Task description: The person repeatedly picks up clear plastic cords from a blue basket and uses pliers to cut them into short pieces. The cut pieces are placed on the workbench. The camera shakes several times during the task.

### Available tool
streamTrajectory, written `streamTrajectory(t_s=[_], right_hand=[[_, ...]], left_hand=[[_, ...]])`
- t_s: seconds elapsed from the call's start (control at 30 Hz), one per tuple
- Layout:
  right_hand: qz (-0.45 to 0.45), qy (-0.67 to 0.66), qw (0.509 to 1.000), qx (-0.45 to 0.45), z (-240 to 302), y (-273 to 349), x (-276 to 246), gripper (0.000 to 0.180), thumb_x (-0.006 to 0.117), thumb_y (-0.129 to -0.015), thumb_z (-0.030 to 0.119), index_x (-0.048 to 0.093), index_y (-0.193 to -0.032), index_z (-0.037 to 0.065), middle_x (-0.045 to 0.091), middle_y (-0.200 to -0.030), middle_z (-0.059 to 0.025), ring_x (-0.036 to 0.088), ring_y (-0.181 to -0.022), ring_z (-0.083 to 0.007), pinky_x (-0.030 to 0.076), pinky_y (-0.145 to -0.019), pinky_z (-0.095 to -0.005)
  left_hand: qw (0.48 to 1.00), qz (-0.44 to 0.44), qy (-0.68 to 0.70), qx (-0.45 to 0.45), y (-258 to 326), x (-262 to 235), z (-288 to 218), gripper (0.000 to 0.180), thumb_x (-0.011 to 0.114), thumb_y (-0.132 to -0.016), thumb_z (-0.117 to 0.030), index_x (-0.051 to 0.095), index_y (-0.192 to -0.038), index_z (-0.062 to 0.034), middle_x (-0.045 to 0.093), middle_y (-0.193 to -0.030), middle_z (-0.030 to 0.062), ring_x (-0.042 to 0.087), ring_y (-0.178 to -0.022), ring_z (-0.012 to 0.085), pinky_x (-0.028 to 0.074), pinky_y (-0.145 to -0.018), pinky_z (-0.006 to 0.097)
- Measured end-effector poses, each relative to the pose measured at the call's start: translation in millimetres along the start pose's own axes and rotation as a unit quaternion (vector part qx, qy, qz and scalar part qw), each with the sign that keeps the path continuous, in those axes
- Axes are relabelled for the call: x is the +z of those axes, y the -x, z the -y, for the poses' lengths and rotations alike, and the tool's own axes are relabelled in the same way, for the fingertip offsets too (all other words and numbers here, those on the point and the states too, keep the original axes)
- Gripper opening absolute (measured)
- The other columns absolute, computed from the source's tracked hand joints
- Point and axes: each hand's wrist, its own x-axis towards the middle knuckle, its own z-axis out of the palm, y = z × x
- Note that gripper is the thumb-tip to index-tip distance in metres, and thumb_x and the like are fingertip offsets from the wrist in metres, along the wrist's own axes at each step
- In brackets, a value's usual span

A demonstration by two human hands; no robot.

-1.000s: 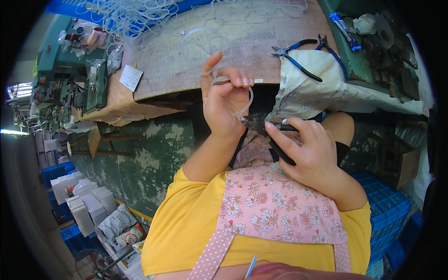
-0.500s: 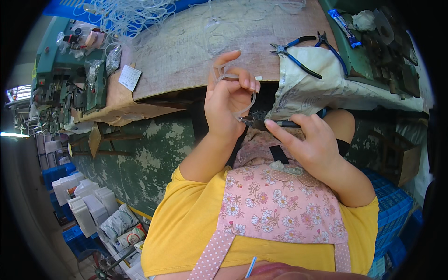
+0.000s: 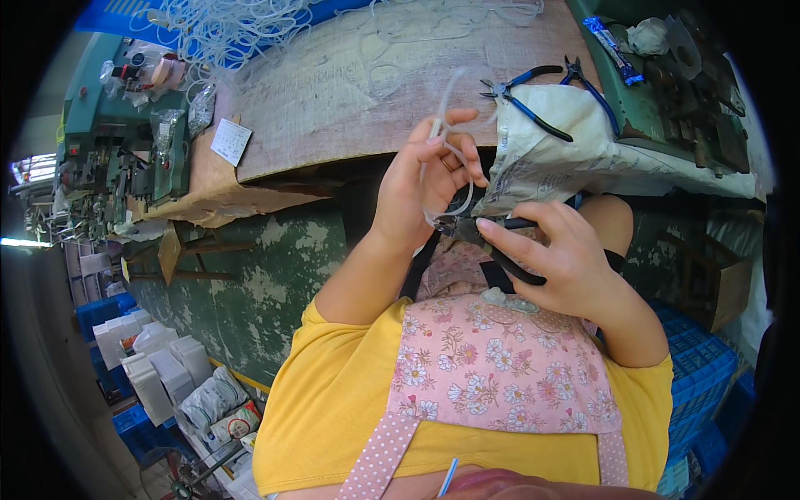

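My left hand [image 3: 412, 187] pinches a translucent plastic piece of thin curved strips [image 3: 468, 185], which loops up above the fingers and down toward my lap. My right hand [image 3: 567, 254] grips cutting pliers [image 3: 508, 260] with dark handles spread apart. Their jaws meet the lower end of the plastic loop beside my left wrist; whether they touch it I cannot tell. Just beyond the hands lies the wooden table [image 3: 325, 108]. Below them is a pink flowered apron [image 3: 500, 367], with a small pale lump [image 3: 508, 300] lying on it.
A tangled heap of clear plastic loops [image 3: 233, 33] fills a blue tray at the far left. Two blue-handled pliers [image 3: 537, 112] [image 3: 592, 87] rest on a white cloth sack [image 3: 542, 158] at the table's right. Green machines [image 3: 92, 92] flank the table. A blue crate [image 3: 700, 358] stands right.
The pliers' handles have spread apart in my right hand. My left hand has turned and shifted right, and the plastic piece now stands up higher above its fingers.
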Motion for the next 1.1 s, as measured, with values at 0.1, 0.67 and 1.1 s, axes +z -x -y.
streamTrajectory(t_s=[0.1,0.67,1.1], right_hand=[[0.037,-0.089,0.995,0.030,-2.0,0.4,-3.7,0.073,0.074,-0.063,0.010,0.057,-0.134,0.021,0.053,-0.101,-0.0110,0.056,-0.085,-0.0267,0.048,-0.075,-0.0358],[-0.078,-0.347,0.921,0.160,6.1,-3.0,-4.2,0.078,0.071,-0.072,0.008,0.040,-0.144,0.011,0.052,-0.108,-0.0108,0.050,-0.083,-0.0189,0.043,-0.072,-0.0277],[-0.039,0.065,0.996,0.055,22.9,-0.6,4.6,0.070,0.075,-0.064,0.012,0.058,-0.131,0.024,0.054,-0.107,-0.0079,0.054,-0.084,-0.0267,0.044,-0.071,-0.0387]], left_hand=[[0.997,0.039,0.016,-0.064,1.1,-9.9,4.5,0.066,0.030,-0.098,-0.049,0.034,-0.141,0.0019,0.058,-0.091,0.0114,0.059,-0.088,0.0243,0.051,-0.082,0.039],[0.964,-0.018,0.068,0.255,10.1,-10.0,19.1,0.069,0.047,-0.090,-0.012,0.018,-0.153,-0.0138,0.049,-0.111,0.0118,0.051,-0.082,0.0165,0.044,-0.077,0.033],[0.950,-0.018,0.105,0.295,18.1,4.9,11.8,0.069,0.048,-0.089,-0.020,0.020,-0.152,-0.0160,0.046,-0.101,0.0087,0.048,-0.079,0.0157,0.043,-0.082,0.035]])
